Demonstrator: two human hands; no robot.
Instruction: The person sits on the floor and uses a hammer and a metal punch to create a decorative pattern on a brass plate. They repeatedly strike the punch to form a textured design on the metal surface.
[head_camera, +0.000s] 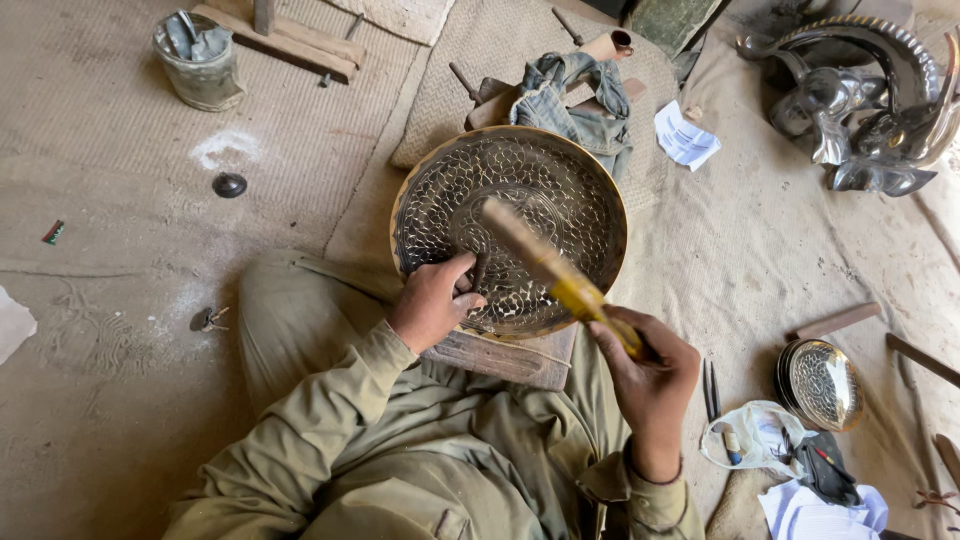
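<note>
A large round brass plate (560, 180) with a dense engraved pattern leans on a wooden block (505, 357) in front of me. My left hand (432, 303) rests on the plate's lower rim and pinches a thin dark chisel (479, 270) against the engraved surface. My right hand (652, 377) grips the yellow-wrapped handle of a wooden mallet (548, 266), whose blurred head hangs over the plate's middle, above the chisel.
A metal tin (200, 60) with tools stands far left by wooden boards. Denim cloth (575, 95) lies behind the plate. Shiny metal horn-shaped pieces (870, 100) sit far right. A small engraved plate (822, 383), plastic bag (760, 435), papers and loose tools lie at right.
</note>
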